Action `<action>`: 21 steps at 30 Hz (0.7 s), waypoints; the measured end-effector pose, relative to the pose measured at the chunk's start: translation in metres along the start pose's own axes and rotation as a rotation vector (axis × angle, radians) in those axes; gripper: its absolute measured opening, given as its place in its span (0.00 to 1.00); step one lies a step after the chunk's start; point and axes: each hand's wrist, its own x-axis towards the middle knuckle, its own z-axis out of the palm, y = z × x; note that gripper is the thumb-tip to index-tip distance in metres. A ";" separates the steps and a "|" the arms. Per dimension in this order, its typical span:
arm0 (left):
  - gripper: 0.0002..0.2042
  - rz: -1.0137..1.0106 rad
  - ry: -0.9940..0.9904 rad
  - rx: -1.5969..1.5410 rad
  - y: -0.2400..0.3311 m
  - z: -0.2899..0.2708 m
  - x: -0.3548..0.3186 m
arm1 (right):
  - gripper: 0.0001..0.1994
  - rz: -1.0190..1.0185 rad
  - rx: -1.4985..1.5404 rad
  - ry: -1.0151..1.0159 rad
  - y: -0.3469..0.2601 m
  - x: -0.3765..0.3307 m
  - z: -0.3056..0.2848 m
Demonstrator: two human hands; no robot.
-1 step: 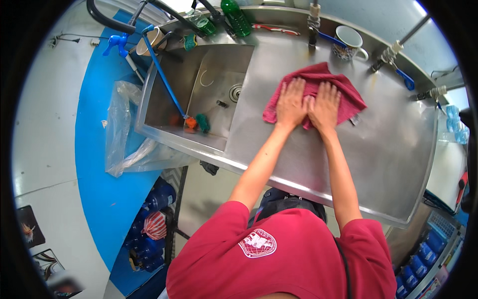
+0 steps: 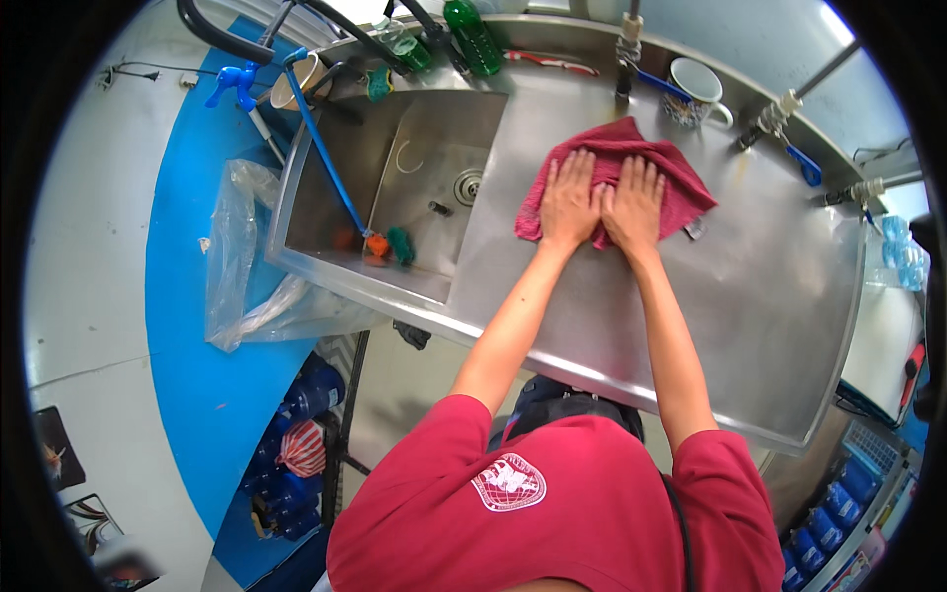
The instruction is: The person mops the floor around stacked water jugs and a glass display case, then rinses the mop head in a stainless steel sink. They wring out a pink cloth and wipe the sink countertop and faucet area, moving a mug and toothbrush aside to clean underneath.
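Observation:
A dark red cloth (image 2: 679, 187) lies spread and wrinkled on the stainless steel counter (image 2: 760, 306), right of the sink. Both palms press down on it. My left hand (image 2: 569, 200) rests flat on the cloth's left part with its fingers stretched forward. Beside it my right hand (image 2: 633, 205) lies just as flat, and the thumbs almost meet. Neither hand grips anything. A small pale tag (image 2: 695, 229) sticks out at the cloth's lower right edge.
The sink basin (image 2: 424, 178) holds a blue-handled brush (image 2: 330, 153). Along the back edge stand a green bottle (image 2: 473, 37), a red-and-white tool (image 2: 550, 63), a patterned mug (image 2: 694, 91) and valved pipes (image 2: 627, 54). A clear plastic bag (image 2: 229, 261) hangs left of the sink.
Both hands and the cloth under them have slid slightly to the left and a little farther from me. The hands stay flat on the cloth.

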 end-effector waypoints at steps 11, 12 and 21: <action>0.31 -0.104 0.075 0.215 -0.056 0.025 0.051 | 0.28 -0.308 0.263 -0.033 0.019 0.022 -0.003; 0.31 -0.105 0.054 0.231 -0.057 0.025 0.052 | 0.28 -0.297 0.193 -0.065 0.029 0.002 -0.019; 0.27 0.032 -0.134 0.238 -0.027 0.026 0.027 | 0.26 0.430 -0.007 0.013 0.225 -0.264 -0.167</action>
